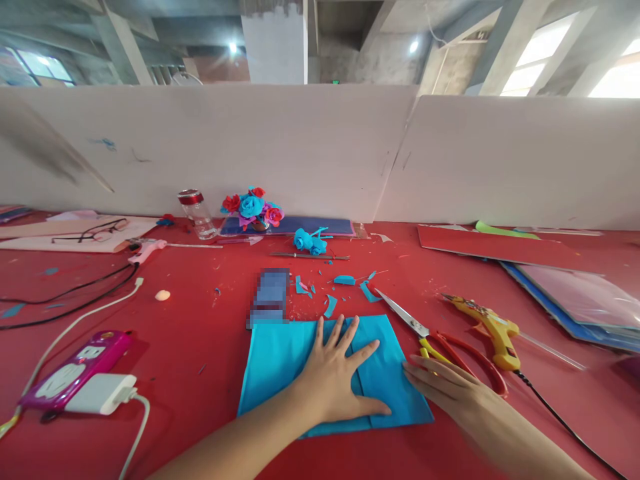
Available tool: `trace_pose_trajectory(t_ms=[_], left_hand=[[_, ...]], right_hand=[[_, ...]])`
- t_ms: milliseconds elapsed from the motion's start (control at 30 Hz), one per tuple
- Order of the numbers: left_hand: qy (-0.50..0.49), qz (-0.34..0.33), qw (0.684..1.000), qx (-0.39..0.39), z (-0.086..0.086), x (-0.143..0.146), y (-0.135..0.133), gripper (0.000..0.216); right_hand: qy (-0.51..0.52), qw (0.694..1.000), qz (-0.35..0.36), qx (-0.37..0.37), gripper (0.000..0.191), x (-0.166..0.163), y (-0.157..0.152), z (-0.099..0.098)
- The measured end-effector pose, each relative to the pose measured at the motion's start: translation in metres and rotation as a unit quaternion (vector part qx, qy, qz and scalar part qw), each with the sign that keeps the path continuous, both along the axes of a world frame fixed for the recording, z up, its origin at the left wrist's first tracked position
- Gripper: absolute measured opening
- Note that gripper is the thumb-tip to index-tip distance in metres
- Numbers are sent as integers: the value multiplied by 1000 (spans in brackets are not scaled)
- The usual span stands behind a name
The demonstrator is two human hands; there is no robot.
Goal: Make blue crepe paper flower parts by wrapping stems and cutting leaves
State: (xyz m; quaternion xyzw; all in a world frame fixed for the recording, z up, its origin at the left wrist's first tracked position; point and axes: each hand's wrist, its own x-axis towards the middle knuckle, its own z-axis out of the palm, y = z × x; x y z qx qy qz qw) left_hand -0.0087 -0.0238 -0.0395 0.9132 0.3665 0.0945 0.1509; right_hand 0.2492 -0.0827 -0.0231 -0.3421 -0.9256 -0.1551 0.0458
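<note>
Left hand (336,373) spread flat on folded blue felt sheet (280,360), right hand (440,383) open at its edge, beside scissors (425,333)

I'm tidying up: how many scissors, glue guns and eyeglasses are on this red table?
Scissors: 1
Glue guns: 2
Eyeglasses: 1
Total: 4
</note>
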Motion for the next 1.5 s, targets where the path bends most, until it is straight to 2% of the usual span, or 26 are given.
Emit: trace_pose_trajectory(t_ms=[133,200,300,433,633,767,967,1167,1267,1433,1500], left_hand=[[-2,2,1000,-10,1,0,-1,85],[0,0,1000,-14,2,0,-1,85],[3,-3,1000,-16,2,-1,0,85],[-1,-3,1000,-13,2,-1,0,85],[-4,0,1000,-9,2,1,0,86],[-12,0,1000,-8,5,1,-1,85],[-7,-1,1000,1,6,1,-1,85],[-16,4,1000,21,4,1,-2,77],[-16,9,1000,18,1,0,-2,77],[-8,16,1000,15,-3,-1,-1,78],[-5,15,1000,9,-3,-1,-1,78]], right_hand=[[13,995,-49,-85,63,-6,-10,7],[18,994,-58,-95,63,-8,-13,9],[31,995,-52,-84,53,-8,-14,11],[46,998,2,-36,40,-7,-12,9],[36,998,50,28,37,-3,-11,1],[36,996,59,54,41,-5,-10,4],[57,996,55,42,39,-8,-10,10],[70,996,36,44,39,-3,-11,-2],[60,996,41,42,37,-3,-11,-1],[106,993,-10,-42,33,-16,-14,14],[113,992,-29,-49,31,-23,-12,16]])
